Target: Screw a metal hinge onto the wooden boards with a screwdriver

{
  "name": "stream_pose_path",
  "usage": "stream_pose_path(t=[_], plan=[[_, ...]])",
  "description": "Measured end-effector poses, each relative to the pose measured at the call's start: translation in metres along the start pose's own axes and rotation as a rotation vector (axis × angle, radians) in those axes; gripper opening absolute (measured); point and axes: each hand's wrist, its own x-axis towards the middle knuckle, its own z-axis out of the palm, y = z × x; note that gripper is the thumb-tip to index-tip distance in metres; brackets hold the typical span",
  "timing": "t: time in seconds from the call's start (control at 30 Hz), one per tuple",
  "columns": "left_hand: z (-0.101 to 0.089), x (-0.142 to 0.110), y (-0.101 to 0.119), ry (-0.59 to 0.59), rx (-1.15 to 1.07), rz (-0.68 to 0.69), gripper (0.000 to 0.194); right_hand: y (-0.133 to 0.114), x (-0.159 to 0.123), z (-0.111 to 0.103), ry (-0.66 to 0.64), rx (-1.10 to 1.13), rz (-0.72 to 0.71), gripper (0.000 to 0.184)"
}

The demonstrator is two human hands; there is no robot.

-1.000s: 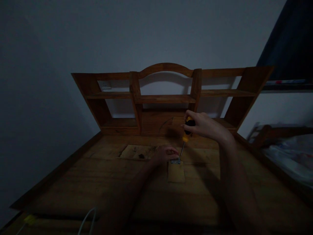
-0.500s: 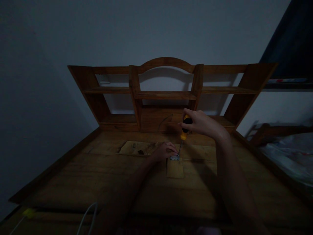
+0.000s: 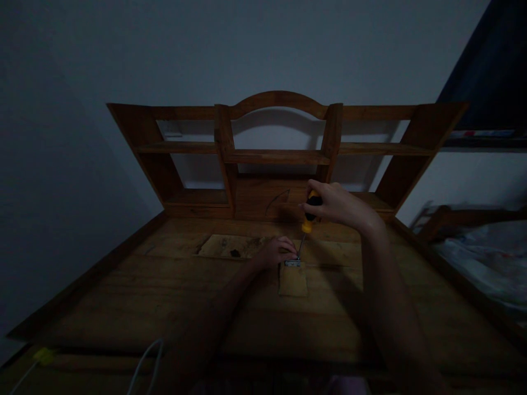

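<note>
My right hand [image 3: 329, 203] is closed around the yellow and black handle of a screwdriver [image 3: 307, 226], gripping it from above. The shaft slants down to the left, and its tip meets a small metal hinge [image 3: 292, 263]. The hinge lies along the far edge of a small flat piece of wood [image 3: 293, 281] on the desk top. My left hand [image 3: 279, 252] rests low just beyond that piece, its fingers bent together and pressing on the hinge by the screwdriver tip. A screw at the tip is too small to make out.
Around this spreads a wooden desk top [image 3: 185, 285], with a worn, peeled patch [image 3: 222, 246] left of my hands. A wooden shelf unit [image 3: 280, 157] stands at the back against the wall. A white cable [image 3: 145, 362] loops at the front left, near a yellow object [image 3: 44, 356].
The view has tilted and shifted slightly. Both hands keep their places at the hinge, and the screwdriver tip stays on it at nearly the same slant.
</note>
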Motion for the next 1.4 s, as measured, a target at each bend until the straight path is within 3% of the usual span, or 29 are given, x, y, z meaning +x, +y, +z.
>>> stream_pose_path(t=[0.23, 0.77, 1.1, 1.4], plan=[[0.002, 0.000, -0.010, -0.005, -0.019, 0.025, 0.022, 0.005, 0.000, -0.002, -0.011, -0.038, 0.001, 0.029], [0.003, 0.002, -0.013, -0.003, 0.022, 0.059, 0.023, 0.005, -0.002, -0.005, -0.055, -0.032, 0.023, 0.024], [0.001, 0.002, -0.005, -0.008, 0.049, 0.076, 0.026, -0.003, -0.004, -0.008, -0.086, 0.108, -0.079, 0.016], [0.001, 0.000, -0.001, -0.017, 0.077, 0.037, 0.025, -0.003, 0.001, -0.001, -0.081, 0.113, -0.082, 0.017]])
